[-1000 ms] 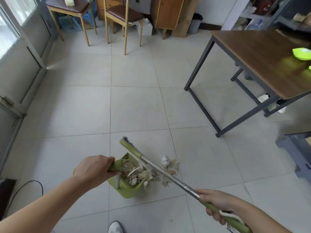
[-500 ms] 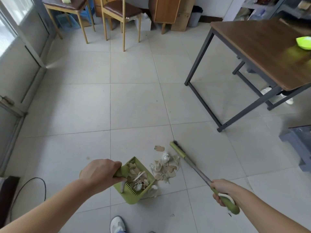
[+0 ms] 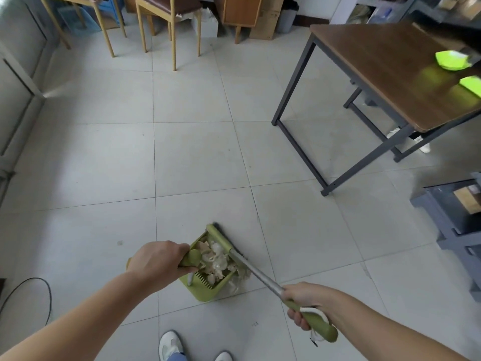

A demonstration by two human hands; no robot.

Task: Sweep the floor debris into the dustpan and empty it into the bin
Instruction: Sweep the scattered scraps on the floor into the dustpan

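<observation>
Green dustpan (image 3: 205, 293) on tile, full of pale debris (image 3: 214, 259); green-headed broom (image 3: 221, 238) against its mouth.

A room is floored with large pale grey tiles (image 3: 192, 157), evenly lit. A wood-topped table (image 3: 390, 69) on a dark metal frame is set at the right. Two wooden chairs (image 3: 169, 2) with brown seats are placed at the far side, beside a wooden cabinet (image 3: 239, 9) and cardboard boxes (image 3: 264, 24). A black cable (image 3: 50, 300) is looped at the left.
</observation>
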